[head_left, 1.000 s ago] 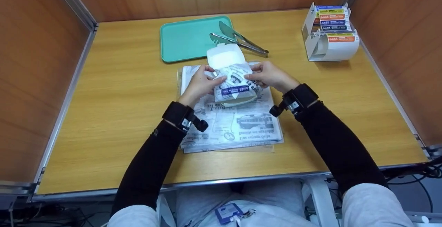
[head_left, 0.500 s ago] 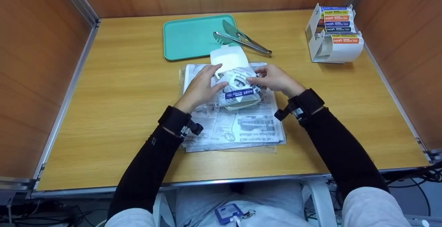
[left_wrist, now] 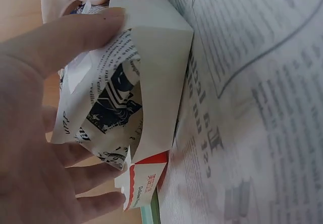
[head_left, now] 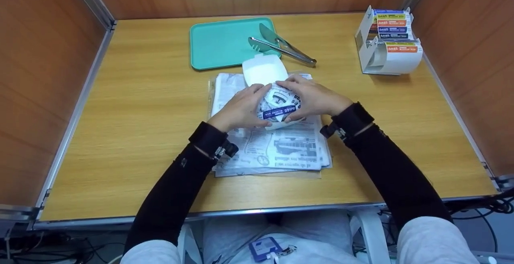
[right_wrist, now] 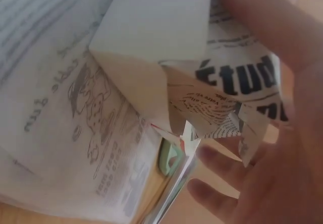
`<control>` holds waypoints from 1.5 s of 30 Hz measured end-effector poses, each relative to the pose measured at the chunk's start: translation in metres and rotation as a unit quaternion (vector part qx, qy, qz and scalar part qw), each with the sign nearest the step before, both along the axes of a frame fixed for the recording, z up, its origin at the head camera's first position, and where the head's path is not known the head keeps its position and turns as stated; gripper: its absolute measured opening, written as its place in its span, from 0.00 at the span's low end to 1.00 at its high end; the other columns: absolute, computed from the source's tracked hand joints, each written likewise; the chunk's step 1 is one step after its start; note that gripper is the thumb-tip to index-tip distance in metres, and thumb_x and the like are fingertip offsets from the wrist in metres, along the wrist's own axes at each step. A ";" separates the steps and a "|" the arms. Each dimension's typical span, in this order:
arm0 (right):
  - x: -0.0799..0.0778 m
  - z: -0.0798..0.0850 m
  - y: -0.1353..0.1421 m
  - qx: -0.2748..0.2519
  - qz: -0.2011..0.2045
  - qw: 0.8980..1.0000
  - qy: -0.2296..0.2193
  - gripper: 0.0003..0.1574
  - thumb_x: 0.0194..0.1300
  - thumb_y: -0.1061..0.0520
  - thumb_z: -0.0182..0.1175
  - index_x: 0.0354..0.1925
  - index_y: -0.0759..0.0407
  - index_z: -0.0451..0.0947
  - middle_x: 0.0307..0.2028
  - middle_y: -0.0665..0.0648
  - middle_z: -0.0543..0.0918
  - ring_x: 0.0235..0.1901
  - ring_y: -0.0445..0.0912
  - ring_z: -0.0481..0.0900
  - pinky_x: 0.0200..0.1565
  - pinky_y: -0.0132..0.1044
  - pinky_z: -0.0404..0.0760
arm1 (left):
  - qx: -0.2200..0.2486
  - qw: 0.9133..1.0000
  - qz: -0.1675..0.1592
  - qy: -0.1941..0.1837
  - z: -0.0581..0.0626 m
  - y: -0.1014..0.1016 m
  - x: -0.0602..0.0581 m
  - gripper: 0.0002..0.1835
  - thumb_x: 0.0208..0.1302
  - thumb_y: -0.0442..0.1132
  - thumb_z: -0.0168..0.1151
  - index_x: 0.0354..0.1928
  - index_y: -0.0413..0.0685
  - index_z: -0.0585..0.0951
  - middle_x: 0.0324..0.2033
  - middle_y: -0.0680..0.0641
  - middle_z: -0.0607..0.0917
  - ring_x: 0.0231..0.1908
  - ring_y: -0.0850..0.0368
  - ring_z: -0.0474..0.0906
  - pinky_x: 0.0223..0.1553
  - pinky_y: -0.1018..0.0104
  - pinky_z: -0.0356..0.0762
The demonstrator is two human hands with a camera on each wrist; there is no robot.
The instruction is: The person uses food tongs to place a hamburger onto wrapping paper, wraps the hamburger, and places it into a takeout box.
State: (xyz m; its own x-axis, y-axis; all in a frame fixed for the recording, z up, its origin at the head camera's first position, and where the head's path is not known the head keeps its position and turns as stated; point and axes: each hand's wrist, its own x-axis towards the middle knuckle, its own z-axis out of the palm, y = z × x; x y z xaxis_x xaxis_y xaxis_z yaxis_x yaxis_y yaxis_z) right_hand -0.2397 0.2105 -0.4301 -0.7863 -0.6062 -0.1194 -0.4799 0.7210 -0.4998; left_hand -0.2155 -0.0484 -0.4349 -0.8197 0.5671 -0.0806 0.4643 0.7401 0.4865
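Observation:
A rounded package wrapped in newspaper-print paper (head_left: 278,97), with a blue label strip (head_left: 279,112) on top, sits in an open white carton (head_left: 271,126). The carton's lid (head_left: 265,69) lies folded back on the far side. My left hand (head_left: 243,107) cups the package from the left, thumb at the near side and fingers at the far side. From the right, my right hand (head_left: 317,97) cups it likewise. In the left wrist view the left thumb overlaps the carton wall (left_wrist: 161,82). Loose paper folds (right_wrist: 237,82) stand up beside the right hand. The package's contents are hidden.
Under the carton lies a stack of newspaper-print sheets (head_left: 273,151). Behind it are a green tray (head_left: 223,47) and metal tongs (head_left: 291,51) partly across the tray. A label-roll dispenser (head_left: 387,43) stands at the back right. Partitions border the table (head_left: 140,135).
Both hands have shifted from pinching the paper's edges to cupping the package from either side. My left hand lifted off briefly, then came down nearer the front. The package looks rounder.

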 end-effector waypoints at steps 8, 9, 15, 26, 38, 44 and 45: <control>0.009 0.003 -0.005 0.026 0.018 0.999 0.040 0.68 0.55 0.34 0.81 0.83 0.52 0.61 0.68 0.59 0.72 0.58 0.50 0.76 0.62 0.45 0.81 | 0.016 0.999 -0.027 -0.028 0.000 -0.010 -0.002 0.62 0.60 0.54 0.81 0.87 0.52 0.51 0.83 0.46 0.59 0.81 0.48 0.57 0.81 0.51 0.52; 0.008 0.005 -0.004 0.032 0.017 0.999 0.035 0.68 0.55 0.33 0.81 0.83 0.52 0.60 0.70 0.60 0.71 0.60 0.51 0.76 0.63 0.47 0.80 | 0.018 0.999 -0.027 -0.031 -0.001 -0.011 -0.003 0.62 0.60 0.55 0.81 0.87 0.52 0.50 0.84 0.46 0.58 0.82 0.49 0.54 0.82 0.50 0.48; 0.006 0.014 0.011 0.035 0.011 0.999 -0.009 0.63 0.56 0.41 0.83 0.81 0.51 0.64 0.78 0.62 0.67 0.76 0.59 0.66 0.75 0.58 0.67 | 0.042 0.998 0.010 0.039 -0.001 -0.022 0.004 0.50 0.63 0.56 0.78 0.81 0.47 0.66 0.77 0.43 0.70 0.76 0.47 0.65 0.79 0.49 0.58; 0.017 0.011 0.001 0.013 -0.015 0.999 0.027 0.44 0.54 0.69 0.81 0.68 0.67 0.78 0.60 0.65 0.84 0.58 0.56 0.83 0.63 0.48 0.82 | 0.023 0.994 0.043 0.093 -0.008 -0.006 0.019 0.30 0.71 0.34 0.72 0.72 0.37 0.77 0.54 0.40 0.83 0.55 0.44 0.78 0.57 0.53 0.80; 0.030 0.003 -0.016 0.007 -0.077 0.995 0.062 0.42 0.44 0.68 0.85 0.60 0.66 0.84 0.51 0.63 0.89 0.51 0.56 0.85 0.58 0.50 0.85 | 0.002 0.993 0.061 0.101 -0.009 0.009 0.015 0.25 0.60 0.32 0.80 0.58 0.39 0.84 0.57 0.41 0.87 0.61 0.43 0.80 0.62 0.49 0.76; 0.032 0.001 -0.017 0.019 -0.067 0.991 0.112 0.32 0.41 0.68 0.86 0.49 0.65 0.89 0.40 0.61 0.90 0.42 0.56 0.86 0.51 0.48 0.86 | 0.003 0.992 0.034 0.124 -0.010 0.011 0.012 0.26 0.55 0.33 0.83 0.56 0.38 0.85 0.53 0.41 0.87 0.58 0.43 0.79 0.58 0.51 0.75; 0.033 0.000 -0.016 0.020 -0.065 0.991 0.116 0.31 0.42 0.68 0.86 0.48 0.65 0.89 0.39 0.61 0.90 0.42 0.56 0.86 0.51 0.48 0.87 | 0.006 0.992 0.027 0.126 -0.010 0.011 0.011 0.26 0.55 0.33 0.83 0.55 0.37 0.85 0.52 0.41 0.87 0.58 0.43 0.79 0.58 0.51 0.75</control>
